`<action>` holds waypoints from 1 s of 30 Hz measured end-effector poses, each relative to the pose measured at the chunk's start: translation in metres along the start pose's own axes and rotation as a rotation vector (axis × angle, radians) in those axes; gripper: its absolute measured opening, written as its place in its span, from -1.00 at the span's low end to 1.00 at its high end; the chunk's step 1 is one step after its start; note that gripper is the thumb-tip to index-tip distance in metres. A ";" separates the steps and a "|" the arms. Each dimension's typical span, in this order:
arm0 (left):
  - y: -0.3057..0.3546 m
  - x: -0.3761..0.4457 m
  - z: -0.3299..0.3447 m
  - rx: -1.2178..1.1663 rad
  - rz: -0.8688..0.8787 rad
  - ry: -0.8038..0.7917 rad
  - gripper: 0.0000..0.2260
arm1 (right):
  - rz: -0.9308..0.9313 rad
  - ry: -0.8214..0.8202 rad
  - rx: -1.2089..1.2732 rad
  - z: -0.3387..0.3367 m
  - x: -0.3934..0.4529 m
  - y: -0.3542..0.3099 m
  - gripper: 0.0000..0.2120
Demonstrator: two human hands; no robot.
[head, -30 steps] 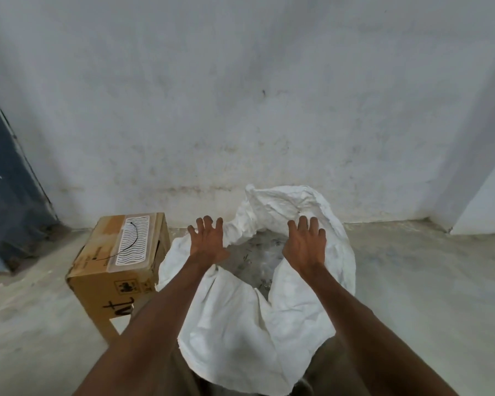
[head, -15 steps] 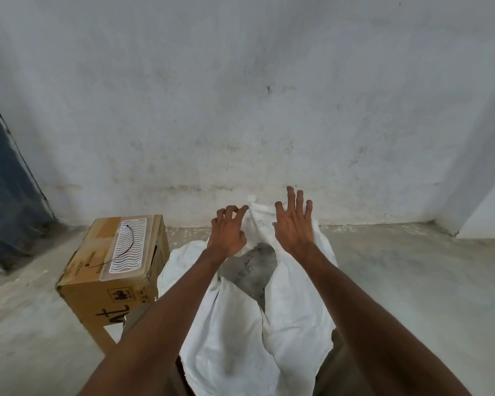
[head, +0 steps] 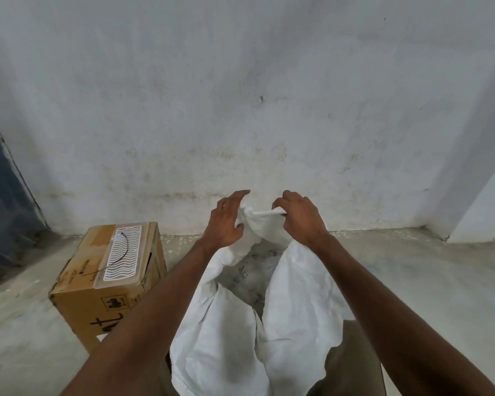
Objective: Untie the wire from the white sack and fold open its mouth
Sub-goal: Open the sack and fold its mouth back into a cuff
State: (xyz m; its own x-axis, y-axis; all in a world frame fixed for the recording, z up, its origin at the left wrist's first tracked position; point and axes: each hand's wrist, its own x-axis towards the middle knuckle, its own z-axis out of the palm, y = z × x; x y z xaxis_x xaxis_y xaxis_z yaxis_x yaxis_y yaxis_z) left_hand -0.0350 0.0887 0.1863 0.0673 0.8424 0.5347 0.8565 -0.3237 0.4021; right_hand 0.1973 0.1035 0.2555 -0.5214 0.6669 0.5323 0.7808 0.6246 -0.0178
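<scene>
The white sack [head: 297,295] stands on the floor right in front of me, its mouth parted so that grey contents [head: 246,278] show inside. Both my hands are at the far rim of the mouth. My right hand [head: 300,218] pinches the rim's edge, pulled taut toward my left hand [head: 225,221], whose fingers and thumb close around a bunch of the same fabric. A thin dark wire [head: 120,252] lies loose on top of the cardboard box to the left, apart from the sack.
A brown cardboard box [head: 80,301] with a white wavy-patterned label sits on the concrete floor just left of the sack. A stained pale wall [head: 240,110] rises close behind. A dark blue panel [head: 3,210] leans at the far left.
My hands moved from the sides of the sack's mouth forward to its far rim and closed on the fabric. The mouth has been drawn narrower and the rim lifted.
</scene>
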 end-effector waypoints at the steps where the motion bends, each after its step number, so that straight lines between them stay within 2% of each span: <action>1: 0.000 0.005 -0.003 0.081 0.022 -0.049 -0.33 | -0.013 -0.008 -0.006 -0.010 -0.001 0.000 -0.58; 3: 0.001 0.012 -0.008 0.225 0.036 -0.163 -0.52 | 0.011 -0.025 -0.002 -0.026 -0.007 0.003 -0.56; 5: 0.004 0.016 -0.011 0.252 0.049 -0.256 -0.65 | 0.088 -0.004 0.032 -0.040 -0.018 0.010 -0.55; 10: 0.027 0.016 -0.025 0.179 -0.068 -0.507 -0.68 | 0.279 0.171 0.166 -0.069 -0.045 0.025 -0.64; 12: 0.028 0.011 -0.026 0.085 -0.084 -0.513 -0.71 | 0.368 0.194 0.144 -0.071 -0.049 0.036 -0.67; 15: 0.020 0.008 -0.021 0.108 -0.048 -0.465 -0.85 | 0.428 0.159 -0.051 -0.065 -0.044 0.038 -0.68; 19: 0.028 0.012 -0.017 -0.071 -0.040 -0.281 -0.85 | 0.187 0.038 -0.322 -0.034 -0.032 0.002 -0.36; 20: 0.035 0.015 -0.016 -0.116 -0.046 -0.247 -0.87 | 0.127 0.010 -0.339 -0.024 -0.030 -0.009 -0.35; 22: 0.048 0.023 -0.014 -0.192 -0.065 -0.254 -0.85 | 0.082 -0.036 -0.318 -0.006 -0.024 -0.024 -0.50; 26: 0.042 0.034 -0.015 -0.183 -0.103 -0.422 -0.74 | 0.119 -0.092 -0.223 0.006 -0.009 -0.019 -0.82; 30: 0.006 0.029 -0.009 -0.018 -0.005 -0.469 -0.71 | 0.136 -0.033 -0.157 0.003 0.000 -0.001 -0.84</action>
State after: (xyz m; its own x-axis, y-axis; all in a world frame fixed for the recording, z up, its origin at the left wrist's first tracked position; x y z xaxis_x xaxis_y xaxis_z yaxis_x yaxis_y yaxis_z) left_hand -0.0322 0.1076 0.2108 0.2905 0.9465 0.1407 0.8485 -0.3228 0.4193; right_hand 0.1951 0.1040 0.2525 -0.4165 0.7555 0.5057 0.8875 0.4586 0.0458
